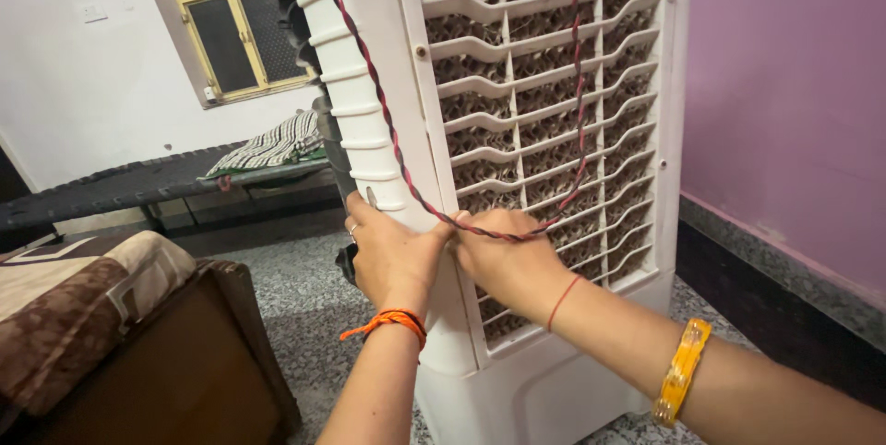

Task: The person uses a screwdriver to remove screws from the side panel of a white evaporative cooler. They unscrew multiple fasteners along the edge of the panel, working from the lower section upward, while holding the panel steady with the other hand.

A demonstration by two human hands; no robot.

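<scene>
Both forearms are bare, with no sleeves showing. Around the wrist of the left hand [392,260] sits a bright orange braided thread band [392,320], knotted so that a short loose end sticks out to one side. A thin silver ring [353,230] circles one finger of that hand. The right hand [503,260] has a single fine red thread [563,302] tied round its wrist, and further up that forearm rides a broad, glossy yellow-orange bangle [681,371] with a faintly patterned surface.
</scene>
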